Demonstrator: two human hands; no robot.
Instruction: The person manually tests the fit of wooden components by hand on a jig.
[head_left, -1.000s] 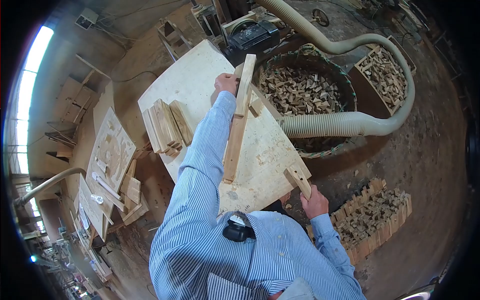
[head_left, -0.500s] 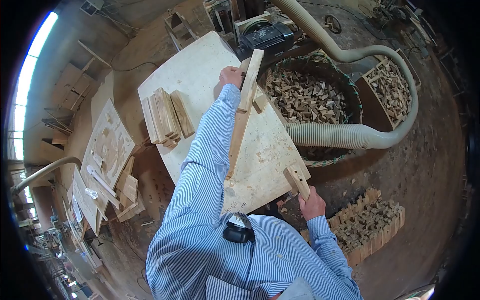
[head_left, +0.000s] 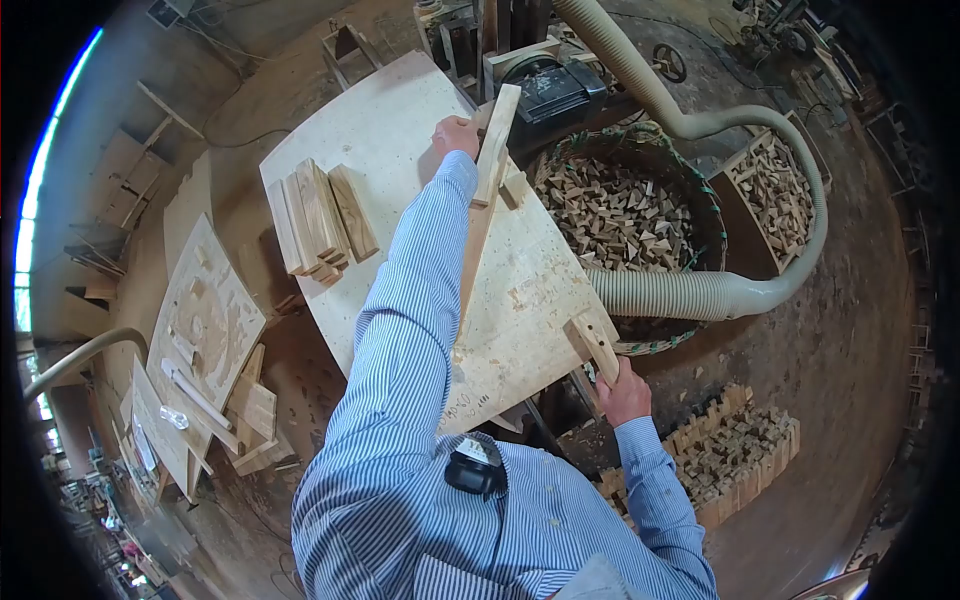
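Note:
My left hand (head_left: 457, 135) is closed at the far part of the pale worktable (head_left: 520, 300), against the left side of a light wooden strip (head_left: 495, 150). A small dark part shows by its fingers; what they grip is hidden. Beneath the strip, a longer brown wooden piece (head_left: 477, 250) runs toward me, partly behind my sleeve. A small wood block (head_left: 514, 190) sits right of the strip. At the near right corner of the table, my right hand (head_left: 625, 392) is wrapped round the end of a wooden handle (head_left: 597, 345). Several wooden slats (head_left: 318, 215) lie stacked on the table's left.
Behind the table is a dark motor (head_left: 550, 92). To the right are a basket of wood offcuts (head_left: 620, 210), a ribbed hose (head_left: 670, 294) and a box of offcuts (head_left: 775, 190). More blocks (head_left: 715, 460) stand on the floor. A board-topped stand (head_left: 205, 300) is at left.
The view has shifted slightly, so the table and slats appear farther left. Both hands keep their places on the wood, with little visible movement relative to the table.

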